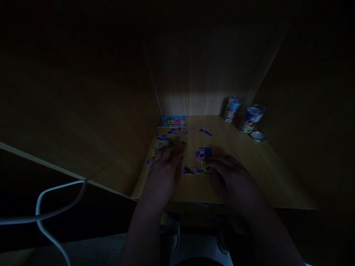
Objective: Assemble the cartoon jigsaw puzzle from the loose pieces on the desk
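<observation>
Fitting pieces together looks to be the step in hand: a partly joined, flat jigsaw section in blue, pink and yellow (204,167) lies on the pale wooden surface (191,188), and the next move probably calls for a matching edge and light pressure. The right hand (230,167), forearm in from 5 o'clock, sits at 3 o'clock to the section, bent fingers on it. The left hand (165,159) is palm-down at 9 o'clock, beside small, loose blue and yellow interlocking pieces (163,137) around 10. In this dimness, I cannot tell whether either grip holds a piece.
</observation>
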Available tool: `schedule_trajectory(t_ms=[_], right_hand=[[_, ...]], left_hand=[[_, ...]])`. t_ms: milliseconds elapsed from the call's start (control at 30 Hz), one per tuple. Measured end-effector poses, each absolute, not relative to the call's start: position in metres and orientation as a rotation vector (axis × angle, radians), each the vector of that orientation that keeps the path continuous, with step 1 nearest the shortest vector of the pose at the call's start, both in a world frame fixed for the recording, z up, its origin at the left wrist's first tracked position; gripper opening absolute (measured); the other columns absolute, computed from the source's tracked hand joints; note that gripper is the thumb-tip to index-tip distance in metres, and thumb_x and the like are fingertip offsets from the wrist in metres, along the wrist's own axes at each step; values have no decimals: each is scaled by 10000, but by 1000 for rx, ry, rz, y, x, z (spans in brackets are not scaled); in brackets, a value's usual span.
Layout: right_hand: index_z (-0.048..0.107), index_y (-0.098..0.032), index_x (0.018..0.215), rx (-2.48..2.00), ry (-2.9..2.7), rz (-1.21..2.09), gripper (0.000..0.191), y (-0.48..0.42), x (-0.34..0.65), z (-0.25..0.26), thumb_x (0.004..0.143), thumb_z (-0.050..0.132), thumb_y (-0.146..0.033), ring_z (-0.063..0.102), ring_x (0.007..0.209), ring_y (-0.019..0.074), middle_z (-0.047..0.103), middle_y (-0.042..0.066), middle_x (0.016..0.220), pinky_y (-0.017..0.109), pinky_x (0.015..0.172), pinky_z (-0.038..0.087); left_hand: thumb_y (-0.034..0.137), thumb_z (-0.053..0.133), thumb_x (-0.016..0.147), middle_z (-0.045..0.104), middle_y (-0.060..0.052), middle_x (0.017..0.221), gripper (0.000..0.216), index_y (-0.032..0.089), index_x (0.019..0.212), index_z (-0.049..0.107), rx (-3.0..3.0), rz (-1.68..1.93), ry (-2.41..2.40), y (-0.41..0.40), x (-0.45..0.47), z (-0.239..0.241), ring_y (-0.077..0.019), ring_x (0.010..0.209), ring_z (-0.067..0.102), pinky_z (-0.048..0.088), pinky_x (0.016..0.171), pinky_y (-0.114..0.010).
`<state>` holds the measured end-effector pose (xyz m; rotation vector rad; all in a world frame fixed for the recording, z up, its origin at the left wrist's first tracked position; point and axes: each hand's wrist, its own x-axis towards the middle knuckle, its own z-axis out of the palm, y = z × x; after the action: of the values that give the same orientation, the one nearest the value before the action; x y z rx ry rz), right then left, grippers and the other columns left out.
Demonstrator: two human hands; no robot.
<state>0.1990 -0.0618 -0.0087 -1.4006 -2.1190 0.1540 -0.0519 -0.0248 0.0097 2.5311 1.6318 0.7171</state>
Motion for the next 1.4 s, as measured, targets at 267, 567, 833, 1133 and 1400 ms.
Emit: schedule_trajectory(t_ms=[267,567,833,1133,1400], right_hand=[[753,-207,1283,-1399,-2137,163,338,-61,200,-9,996,584,-147,693,1211,296,771,92,1323,543,1091,587],[745,-214,1292,-1388,-2148,167,332,-60,200,-12,1009,581,-153,691,1201,294,767,89,1331,556,1092,581],[760,-217,1272,-1387,-2122,152,342,-61,199,-8,985,593,-133,708,1193,294,781,94,1300,542,1080,593],[758,-227,1282,-1393,-2122,137,344,-62,199,-8,986,602,-143,711,1194,290,781,95,1304,513,1063,600],[749,-236,1293,-1383,-2131,144,368,-60,201,-12,967,610,-133,703,1197,291,775,86,1313,526,1073,594]], left_hand=[[176,622,1039,693,-109,1349,171,232,1140,748,2425,827,1611,-16,-51,4,-339,1302,610,485,1148,-536],[216,636,1033,777,-18,994,91,254,979,698,2123,873,1371,-18,-56,11,-230,952,725,540,894,-372],[268,653,1030,821,-8,1021,108,263,1021,761,1987,905,1339,-18,-57,8,-214,975,766,567,897,-335],[245,671,1018,823,-9,1043,111,270,998,777,2044,870,1334,-16,-58,6,-224,1010,767,571,914,-356],[229,636,1034,829,8,1035,148,278,1022,776,2052,857,1347,-17,-56,9,-215,994,773,569,935,-346]])
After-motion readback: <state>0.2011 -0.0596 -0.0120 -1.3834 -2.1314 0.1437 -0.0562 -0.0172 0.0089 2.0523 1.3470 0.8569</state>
